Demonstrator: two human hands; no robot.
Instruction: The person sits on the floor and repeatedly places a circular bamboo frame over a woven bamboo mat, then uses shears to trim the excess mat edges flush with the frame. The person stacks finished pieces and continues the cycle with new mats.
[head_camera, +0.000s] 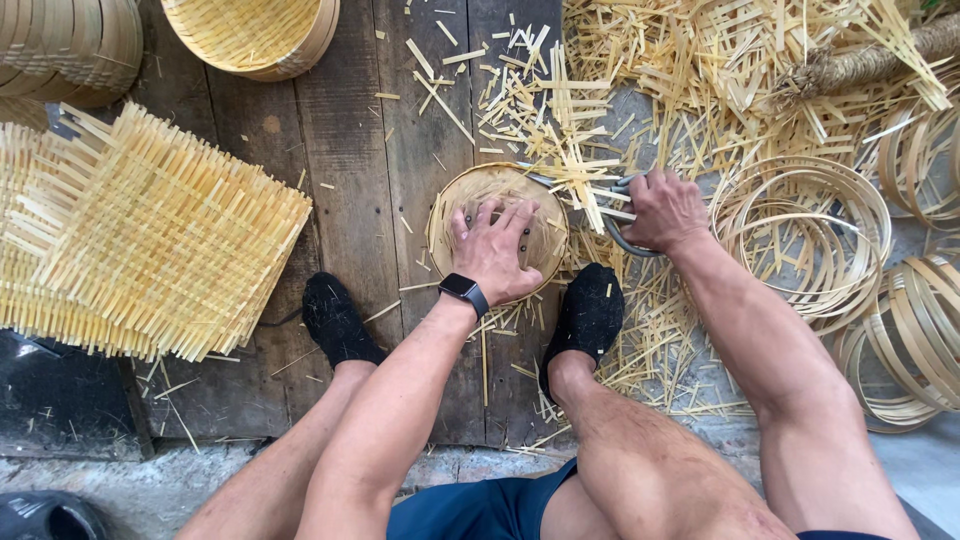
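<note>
On a dark wooden plank floor (350, 170), seen from above, a person is sitting with both bare legs stretched forward and 2 black-socked feet resting on the boards. Between the feet, a small round woven bamboo tray (497, 228) is lying flat. The left hand (495, 250), wearing a black smartwatch (464, 292) on its wrist, is pressing down on the tray with fingers spread wide. The right hand (662, 210) is closing around the handles of a pair of metal shears (620, 215), just beside the tray's right edge; the blades are pointing toward the tray's rim, where loose strip ends are sticking out.

Bamboo offcuts (640, 90) are lying scattered thickly over the boards beyond and to the right of the tray. To the left, well apart, a stack of square woven bamboo mats (140, 235) with ragged edges is resting on the floor. Near the top left, finished round trays (255, 35) are sitting partly out of view. At the right, coils of thin bamboo hoops (800, 235) are lying piled together.
</note>
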